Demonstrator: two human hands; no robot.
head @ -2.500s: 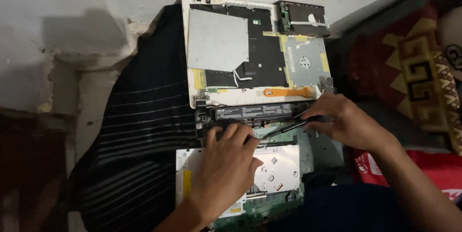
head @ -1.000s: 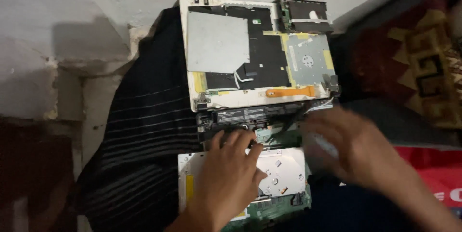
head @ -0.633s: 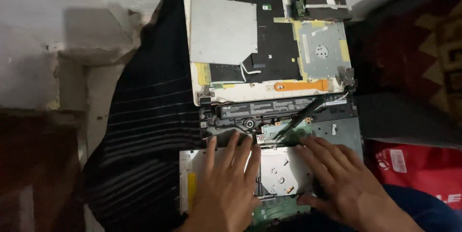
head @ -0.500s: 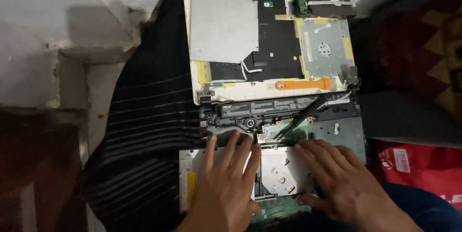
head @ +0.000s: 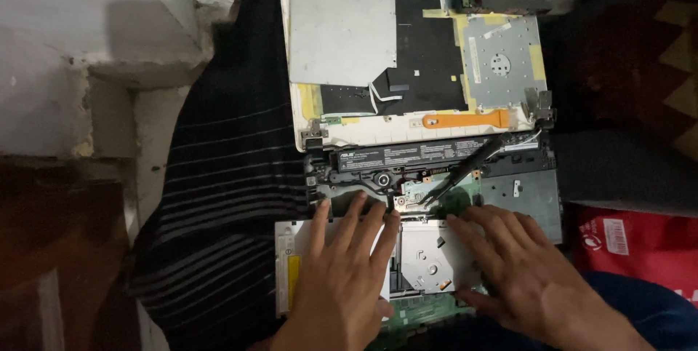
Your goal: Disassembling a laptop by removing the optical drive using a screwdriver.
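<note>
Right hand now flat on drive

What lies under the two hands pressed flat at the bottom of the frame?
Both the left hand and the right hand rest flat on a silver metal optical drive. A green circuit board shows beneath its lower edge. The palms cover the rest of the drive.

Optical drive: a flat silver metal unit with a round spindle hub, which you find lying level across the lower part of the opened laptop base, just below the long black battery; your hands cover its left end and right edge.
</note>
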